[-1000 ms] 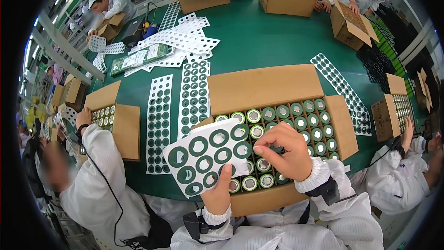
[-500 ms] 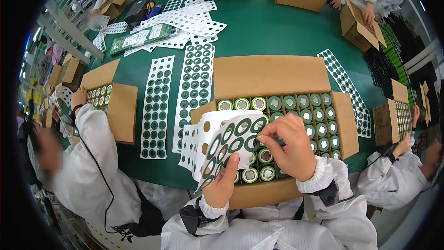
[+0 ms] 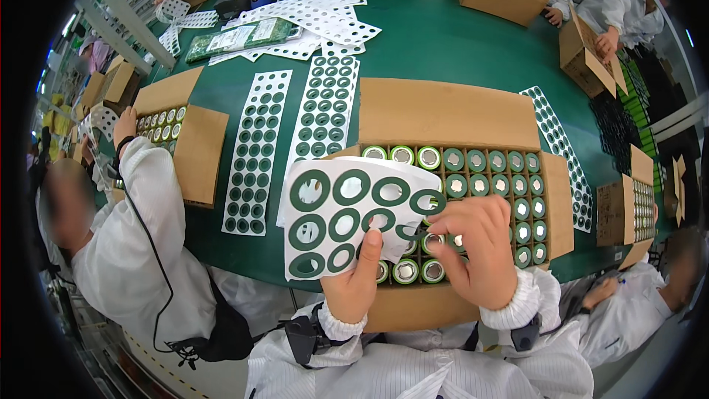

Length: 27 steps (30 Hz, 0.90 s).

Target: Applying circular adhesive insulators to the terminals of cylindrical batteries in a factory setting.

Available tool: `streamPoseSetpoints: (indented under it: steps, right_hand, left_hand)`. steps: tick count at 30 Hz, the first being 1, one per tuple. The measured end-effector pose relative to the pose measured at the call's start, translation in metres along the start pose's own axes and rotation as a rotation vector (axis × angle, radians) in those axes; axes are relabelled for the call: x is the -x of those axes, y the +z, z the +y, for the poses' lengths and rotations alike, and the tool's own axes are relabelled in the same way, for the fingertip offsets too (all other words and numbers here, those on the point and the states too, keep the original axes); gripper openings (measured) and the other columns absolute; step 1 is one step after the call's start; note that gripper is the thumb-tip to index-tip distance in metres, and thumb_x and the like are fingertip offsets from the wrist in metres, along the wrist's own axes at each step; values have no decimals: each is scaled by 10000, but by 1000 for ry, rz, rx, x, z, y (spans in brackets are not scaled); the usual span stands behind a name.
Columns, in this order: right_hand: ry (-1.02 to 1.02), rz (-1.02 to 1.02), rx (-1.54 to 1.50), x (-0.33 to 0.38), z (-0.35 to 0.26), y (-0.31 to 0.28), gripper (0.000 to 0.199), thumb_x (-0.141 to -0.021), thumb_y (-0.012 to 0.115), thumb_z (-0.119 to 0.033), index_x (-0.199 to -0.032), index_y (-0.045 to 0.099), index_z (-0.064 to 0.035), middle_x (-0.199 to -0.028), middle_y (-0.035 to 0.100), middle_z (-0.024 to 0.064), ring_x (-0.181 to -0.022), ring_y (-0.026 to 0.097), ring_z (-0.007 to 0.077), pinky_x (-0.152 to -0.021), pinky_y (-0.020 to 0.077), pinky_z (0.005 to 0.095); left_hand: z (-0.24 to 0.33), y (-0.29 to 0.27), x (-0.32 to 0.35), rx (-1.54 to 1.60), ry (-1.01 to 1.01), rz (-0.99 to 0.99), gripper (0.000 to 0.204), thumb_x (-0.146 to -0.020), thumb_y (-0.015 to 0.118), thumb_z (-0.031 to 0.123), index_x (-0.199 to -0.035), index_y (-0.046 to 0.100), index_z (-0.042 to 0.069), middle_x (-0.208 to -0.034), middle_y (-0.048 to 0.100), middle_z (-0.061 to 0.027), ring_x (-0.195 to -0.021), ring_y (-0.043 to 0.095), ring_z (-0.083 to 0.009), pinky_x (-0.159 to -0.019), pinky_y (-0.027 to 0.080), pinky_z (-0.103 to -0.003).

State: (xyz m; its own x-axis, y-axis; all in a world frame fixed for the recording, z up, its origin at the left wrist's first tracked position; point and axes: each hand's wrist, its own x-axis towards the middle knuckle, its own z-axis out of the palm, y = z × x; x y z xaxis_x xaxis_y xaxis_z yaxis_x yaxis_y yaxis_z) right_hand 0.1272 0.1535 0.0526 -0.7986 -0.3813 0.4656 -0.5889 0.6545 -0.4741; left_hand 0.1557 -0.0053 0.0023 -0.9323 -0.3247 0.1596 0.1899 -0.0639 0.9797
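Above the near-left corner of the box (image 3: pixel 425 312), our left hand (image 3: pixel 354 288) pinches the ring sheet (image 3: pixel 327 212); our right hand (image 3: pixel 484 251) stands narrow by a green ring (image 3: pixel 408 238), grip unclear. Peeling slowly, sheet flat, should avoid creasing.

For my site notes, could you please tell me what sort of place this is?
Probably a factory assembly area: people in white coats around a green table, cardboard boxes of cylindrical cells, and sheets of green rings.
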Motion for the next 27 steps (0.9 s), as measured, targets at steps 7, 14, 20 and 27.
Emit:
streamPoseSetpoints:
  steps: [7, 14, 20, 27]
  right_hand:
    - [-150, -541, 286, 53, -18, -3, 593, -749, 619, -436, -1239, 502, -123, -1322, 452, -21, -1219, 401, 163, -926, 277, 420]
    - [-34, -609, 490, 62, -41, 2, 645, -768, 531, -565, -1252, 494, -142, -1360, 400, -56, -1146, 420, 143, -951, 216, 476]
    - [-83, -586, 623, 54, -48, 0, 612, -778, 526, -558, -1197, 543, -112, -1331, 428, -44, -1036, 447, 115, -943, 233, 465]
    - [-63, -533, 473, 43, -34, -2, 436, -747, 619, -415, -1095, 601, -151, -1201, 514, -40, -933, 468, 116, -926, 211, 437]
  left_hand:
    - [-9, -3, 0, 326, -135, 147, 235, -889, 548, 74, -1102, 541, -26, -1066, 572, -64, -910, 526, -118, -784, 424, -244]
    - [-10, -4, -1, 340, -139, 144, 230, -883, 557, 65, -1095, 543, -23, -1054, 575, -58, -908, 530, -115, -784, 424, -244]
    - [-8, -4, -1, 360, -138, 125, 233, -878, 569, 73, -1088, 547, -23, -1030, 583, -51, -878, 536, -108, -764, 427, -235]
    - [-12, -5, -1, 319, -104, 138, 205, -867, 588, 76, -1049, 575, -17, -994, 598, -45, -845, 539, -100, -738, 433, -235]
